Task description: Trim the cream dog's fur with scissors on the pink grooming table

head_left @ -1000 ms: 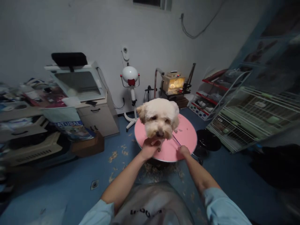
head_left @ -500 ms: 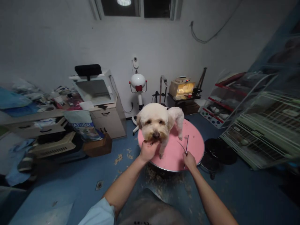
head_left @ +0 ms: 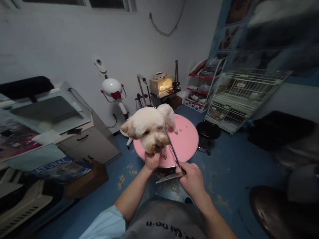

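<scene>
A cream-coloured dog (head_left: 149, 122) with a trimmed, rounded head stands on a round pink table (head_left: 186, 142). My left hand (head_left: 152, 161) grips it under the chin, with the fingers partly hidden by the muzzle fur. My right hand (head_left: 191, 177) is closed around the lower end of a metal comb (head_left: 173, 153) and a pair of scissors (head_left: 169, 178). The comb points up and away, its tip close to the fur on the side of the dog's face; I cannot tell whether it touches. The scissors' blades extend left, in front of the table edge.
Clipped fur (head_left: 121, 181) lies on the blue floor. A black stool (head_left: 208, 131) stands right of the table, with wire cages (head_left: 229, 103) behind it. Cabinets (head_left: 94, 146) and a brown box (head_left: 89, 179) are on the left. A white-headed dryer (head_left: 112, 88) stands behind the dog.
The view has swung right. My right hand has come closer to me and toward the dog, bringing the comb up beside its face. The dog's head has tilted; my left hand stays under its chin.
</scene>
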The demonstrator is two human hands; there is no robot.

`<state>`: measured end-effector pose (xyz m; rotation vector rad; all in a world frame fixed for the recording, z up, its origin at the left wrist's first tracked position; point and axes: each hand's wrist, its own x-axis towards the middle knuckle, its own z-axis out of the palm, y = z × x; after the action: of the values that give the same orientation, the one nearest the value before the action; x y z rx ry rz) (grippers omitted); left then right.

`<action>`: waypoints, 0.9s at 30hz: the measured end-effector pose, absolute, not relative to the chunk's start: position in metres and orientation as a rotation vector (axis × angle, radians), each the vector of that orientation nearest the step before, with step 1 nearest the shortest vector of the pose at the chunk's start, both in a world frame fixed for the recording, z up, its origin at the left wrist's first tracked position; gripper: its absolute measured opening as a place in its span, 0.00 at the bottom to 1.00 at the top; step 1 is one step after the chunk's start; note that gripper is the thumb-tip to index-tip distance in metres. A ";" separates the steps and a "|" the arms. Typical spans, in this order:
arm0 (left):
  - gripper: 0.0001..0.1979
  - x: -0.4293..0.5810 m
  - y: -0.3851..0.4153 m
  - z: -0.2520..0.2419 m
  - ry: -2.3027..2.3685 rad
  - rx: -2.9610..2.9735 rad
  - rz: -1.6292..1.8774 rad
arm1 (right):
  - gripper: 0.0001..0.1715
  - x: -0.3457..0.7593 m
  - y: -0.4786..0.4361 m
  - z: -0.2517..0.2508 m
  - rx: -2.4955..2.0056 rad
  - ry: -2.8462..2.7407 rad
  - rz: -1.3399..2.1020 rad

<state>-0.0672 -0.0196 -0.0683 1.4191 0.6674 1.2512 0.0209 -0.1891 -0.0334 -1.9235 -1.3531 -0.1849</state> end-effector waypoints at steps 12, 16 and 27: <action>0.19 -0.071 -0.052 -0.068 0.507 1.351 1.164 | 0.14 0.006 -0.211 -0.036 -1.760 -0.939 -0.098; 0.18 -0.070 -0.055 -0.071 0.480 1.352 1.142 | 0.13 0.008 -0.216 -0.043 -1.776 -0.877 -0.142; 0.16 -0.069 -0.059 -0.061 0.464 1.417 1.214 | 0.13 0.018 -0.210 -0.049 -1.810 -0.783 -0.179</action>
<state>-0.0689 -0.0586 -0.0612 1.4166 0.4640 1.2139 0.0176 -0.2099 -0.0492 -1.8104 -0.7831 -0.1788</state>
